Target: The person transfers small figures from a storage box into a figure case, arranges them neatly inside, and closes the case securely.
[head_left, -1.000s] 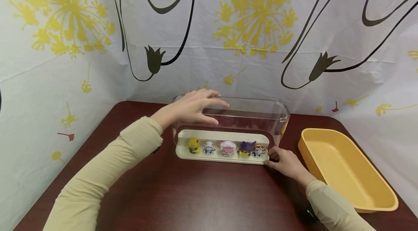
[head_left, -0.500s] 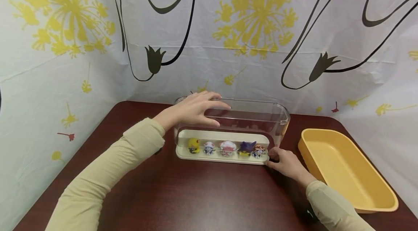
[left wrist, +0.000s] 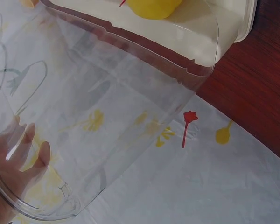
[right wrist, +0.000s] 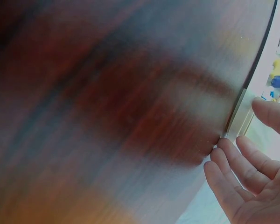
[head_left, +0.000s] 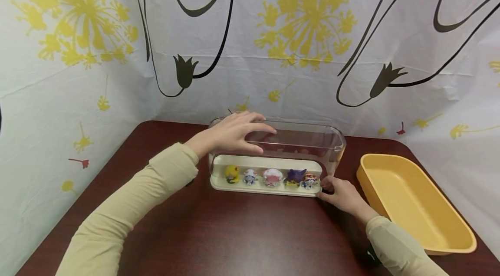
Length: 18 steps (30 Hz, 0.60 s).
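A clear plastic cover (head_left: 304, 137) stands over a cream base (head_left: 265, 191). On the base sits a row of several small figures: a yellow one (head_left: 232, 174), a pink-and-white one (head_left: 272, 177) and a purple one (head_left: 295, 176) among them. My left hand (head_left: 236, 130) spans the cover's top, thumb at the front side and fingers spread across to the back; the left wrist view shows this hand (left wrist: 14, 163) through the plastic. At the base's right end, my right hand (head_left: 343, 193) holds the corner between thumb (right wrist: 268, 112) and fingers.
To the right lies a yellow rectangular tub (head_left: 414, 206) with nothing in it. Everything stands on a dark red-brown table (head_left: 250, 241). A white sheet (head_left: 234, 37) with printed flowers hangs close behind and at both sides.
The clear cover has come down slightly, and my left hand has moved down a little with it. The right hand, base and figures have stayed in place.
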{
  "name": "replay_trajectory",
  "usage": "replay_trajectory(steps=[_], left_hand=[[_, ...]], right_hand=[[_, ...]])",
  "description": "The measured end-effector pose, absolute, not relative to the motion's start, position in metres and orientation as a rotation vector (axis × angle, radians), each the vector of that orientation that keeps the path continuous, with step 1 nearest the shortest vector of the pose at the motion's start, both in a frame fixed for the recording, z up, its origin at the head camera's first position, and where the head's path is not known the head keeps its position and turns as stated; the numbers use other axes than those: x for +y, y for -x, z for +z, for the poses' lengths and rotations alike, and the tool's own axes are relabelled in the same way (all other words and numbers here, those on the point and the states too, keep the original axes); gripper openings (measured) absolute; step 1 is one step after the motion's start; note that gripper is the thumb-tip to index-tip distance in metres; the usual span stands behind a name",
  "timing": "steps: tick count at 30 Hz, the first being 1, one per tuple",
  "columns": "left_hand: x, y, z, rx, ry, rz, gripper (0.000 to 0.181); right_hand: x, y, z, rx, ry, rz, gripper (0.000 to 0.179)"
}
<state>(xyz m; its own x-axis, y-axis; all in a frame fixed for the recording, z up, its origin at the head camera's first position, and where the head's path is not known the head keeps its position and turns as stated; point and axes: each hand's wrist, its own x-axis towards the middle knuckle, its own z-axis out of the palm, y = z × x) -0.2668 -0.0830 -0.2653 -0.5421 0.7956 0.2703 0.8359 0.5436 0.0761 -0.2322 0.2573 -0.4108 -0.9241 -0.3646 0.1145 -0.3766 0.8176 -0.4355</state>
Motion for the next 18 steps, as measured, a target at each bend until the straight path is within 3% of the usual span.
replay_trajectory(steps=[18], left_hand=[[-0.0792,0.2647,-0.2711,-2.637,1.348,-0.267,0.052]], right_hand=[[0.2595,0.2321,-0.4128,-2.948,-0.622,0.706,0.025]])
